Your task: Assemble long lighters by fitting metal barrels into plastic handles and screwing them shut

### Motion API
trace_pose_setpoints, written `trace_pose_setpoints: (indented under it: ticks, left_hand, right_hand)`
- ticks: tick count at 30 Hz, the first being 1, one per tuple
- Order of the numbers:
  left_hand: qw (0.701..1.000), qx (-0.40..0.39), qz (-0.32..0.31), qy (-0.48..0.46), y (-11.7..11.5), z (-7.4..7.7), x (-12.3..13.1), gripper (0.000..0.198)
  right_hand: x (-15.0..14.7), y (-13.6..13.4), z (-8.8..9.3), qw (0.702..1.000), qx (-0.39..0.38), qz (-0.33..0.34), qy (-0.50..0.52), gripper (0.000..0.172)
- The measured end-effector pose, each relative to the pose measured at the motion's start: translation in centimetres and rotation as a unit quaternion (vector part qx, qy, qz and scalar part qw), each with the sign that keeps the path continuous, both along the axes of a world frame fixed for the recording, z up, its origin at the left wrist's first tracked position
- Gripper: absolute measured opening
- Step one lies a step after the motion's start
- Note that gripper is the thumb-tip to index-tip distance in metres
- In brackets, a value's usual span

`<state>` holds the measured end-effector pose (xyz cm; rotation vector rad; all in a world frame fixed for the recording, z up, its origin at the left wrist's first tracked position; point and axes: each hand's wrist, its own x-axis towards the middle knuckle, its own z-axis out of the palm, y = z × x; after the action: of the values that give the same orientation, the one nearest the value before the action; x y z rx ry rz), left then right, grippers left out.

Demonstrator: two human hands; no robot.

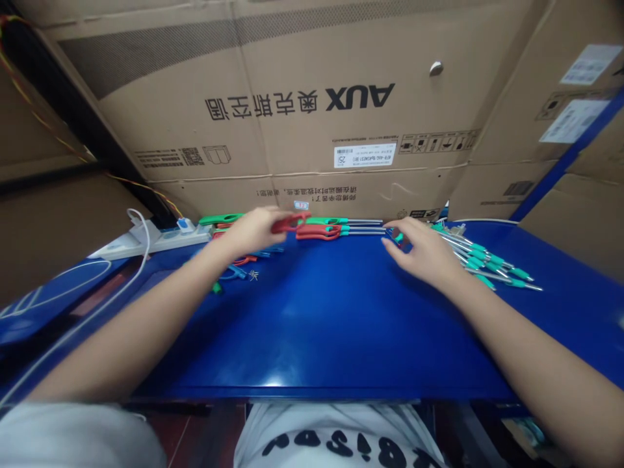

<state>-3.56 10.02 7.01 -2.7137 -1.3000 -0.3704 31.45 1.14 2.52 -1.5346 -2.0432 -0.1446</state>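
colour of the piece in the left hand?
The piece in the left hand is red, as the head view shows.

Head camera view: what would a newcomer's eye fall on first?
The glossy blue tabletop fills the centre, before a cardboard panel with upside-down "AUX" lettering. Over it, the left hand holds a red piece; the right hand curves beside fanned green-sleeved rods.
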Motion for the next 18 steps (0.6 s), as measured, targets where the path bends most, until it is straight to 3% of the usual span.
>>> trace_pose_setpoints:
  ticks: [3, 6, 10, 18]
  left_hand:
    - [0.987, -0.104, -0.12, -0.012, -4.6, -3.0, 3.1, 0.046]
    - [0.977, -0.131, -0.157, -0.068, -8.2, -5.9, 5.2, 0.043]
    - [0.978, -0.123, -0.149, -0.084, -9.3, -7.4, 5.4, 0.041]
    - [0.931, -0.217, -0.08, -0.282, -6.5, -9.3, 4.2, 0.038]
  right_hand:
    - [-1.8, -1.1, -0.3, 0.981, -0.042, 0.191, 0.004, 0.035]
    - [-3.2, -1.9, -0.9, 0.944, -0.126, 0.305, -0.03, 0.027]
    - [-3.5, -2.0, -1.6, 0.928, -0.189, 0.313, -0.069, 0.017]
    - [-1.8, -0.6, -1.7, 0.938, -0.232, 0.258, 0.01, 0.029]
